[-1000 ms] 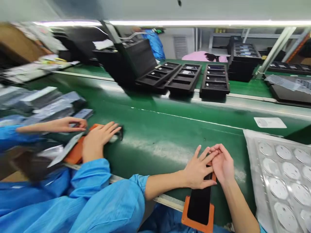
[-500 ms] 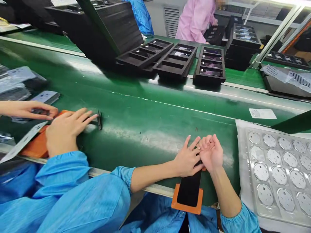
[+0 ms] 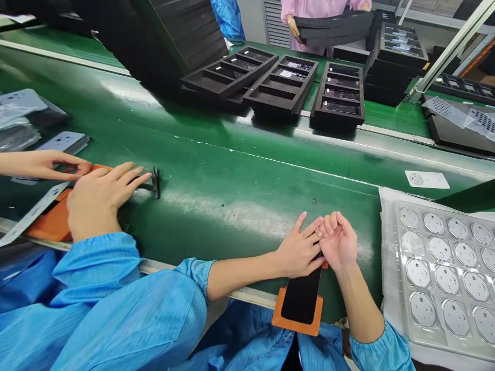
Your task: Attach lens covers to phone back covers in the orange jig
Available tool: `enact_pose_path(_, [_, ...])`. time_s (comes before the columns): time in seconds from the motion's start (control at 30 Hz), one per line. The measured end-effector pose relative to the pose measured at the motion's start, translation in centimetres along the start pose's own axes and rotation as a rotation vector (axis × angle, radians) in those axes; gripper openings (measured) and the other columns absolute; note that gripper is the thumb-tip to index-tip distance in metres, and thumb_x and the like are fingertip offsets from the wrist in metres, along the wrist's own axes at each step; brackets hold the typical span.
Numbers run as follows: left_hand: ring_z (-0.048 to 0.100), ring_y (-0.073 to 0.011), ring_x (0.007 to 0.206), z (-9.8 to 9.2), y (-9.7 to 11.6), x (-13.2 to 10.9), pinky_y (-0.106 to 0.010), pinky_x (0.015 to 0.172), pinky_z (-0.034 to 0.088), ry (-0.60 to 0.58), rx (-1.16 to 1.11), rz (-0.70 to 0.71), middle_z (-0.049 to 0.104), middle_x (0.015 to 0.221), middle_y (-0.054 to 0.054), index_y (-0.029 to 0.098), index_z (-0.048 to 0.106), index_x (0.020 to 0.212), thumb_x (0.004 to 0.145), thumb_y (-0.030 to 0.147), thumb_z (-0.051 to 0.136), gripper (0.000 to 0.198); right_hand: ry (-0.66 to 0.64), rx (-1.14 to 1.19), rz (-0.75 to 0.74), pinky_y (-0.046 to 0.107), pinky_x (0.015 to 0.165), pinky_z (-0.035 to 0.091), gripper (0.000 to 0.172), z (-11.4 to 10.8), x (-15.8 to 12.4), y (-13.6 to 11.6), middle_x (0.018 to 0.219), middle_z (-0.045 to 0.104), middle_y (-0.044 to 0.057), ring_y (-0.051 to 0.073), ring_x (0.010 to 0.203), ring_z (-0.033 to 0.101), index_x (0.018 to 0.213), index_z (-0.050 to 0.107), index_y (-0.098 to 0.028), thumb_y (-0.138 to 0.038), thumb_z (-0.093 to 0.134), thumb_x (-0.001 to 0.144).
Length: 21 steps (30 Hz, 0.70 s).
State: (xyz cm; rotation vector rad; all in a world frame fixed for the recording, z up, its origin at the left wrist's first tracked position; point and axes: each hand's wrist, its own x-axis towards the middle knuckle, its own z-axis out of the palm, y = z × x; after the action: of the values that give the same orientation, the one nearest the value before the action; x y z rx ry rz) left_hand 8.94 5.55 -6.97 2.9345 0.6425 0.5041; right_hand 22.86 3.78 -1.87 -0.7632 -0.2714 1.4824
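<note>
My left hand [image 3: 299, 251] lies over the upper end of a flat black phone-shaped panel [image 3: 303, 300], fingers spread. The panel rests in an orange holder [image 3: 296, 327] at the bench's front edge. Beside it my right hand [image 3: 340, 245] is turned palm up, its fingers curled in against my left fingertips. Whatever those curled fingers grip, if anything, is hidden. My hands cover the far end of the panel and most of the holder there.
At left a co-worker's hands [image 3: 95, 201] work over another orange holder [image 3: 50, 221]. A clear tray of round white-filmed pieces [image 3: 402, 309] lies right. Black compartment trays [image 3: 336, 116] stand on the far ledge. One white card [image 3: 427, 179] lies at right.
The view has shifted slightly. Across the bench, the person in pink has lifted a black tray with both hands. My own hands keep nearly the same pose over the panel.
</note>
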Motion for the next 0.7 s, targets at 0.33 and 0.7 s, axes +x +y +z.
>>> enact_pose_path(0.33, [0.032, -0.0376, 0.149, 0.10, 0.03, -0.07, -0.066, 0.124, 0.007, 0.026, -0.006, -0.009, 0.062, 0.139, -0.013, 0.020, 0.066, 0.133, 0.096, 0.045, 0.055, 0.046, -0.044, -0.011, -0.008, 0.031, 0.064, 0.041, 0.042, -0.03, -0.18, -0.22, 0.058, 0.028, -0.004, 0.014, 0.057, 0.031, 0.057, 0.033, -0.022, -0.031, 0.057, 0.090])
enact_pose_path(0.7, [0.032, -0.0381, 0.150, 0.04, 0.03, -0.02, -0.067, 0.123, 0.010, 0.043, -0.004, -0.001, 0.064, 0.136, -0.014, 0.019, 0.064, 0.135, 0.097, 0.045, 0.052, 0.047, -0.077, 0.000, -0.009, 0.031, 0.062, 0.039, 0.042, -0.03, -0.19, -0.25, 0.059, 0.026, -0.004, 0.014, 0.056, 0.027, 0.057, 0.029, -0.022, -0.030, 0.055, 0.090])
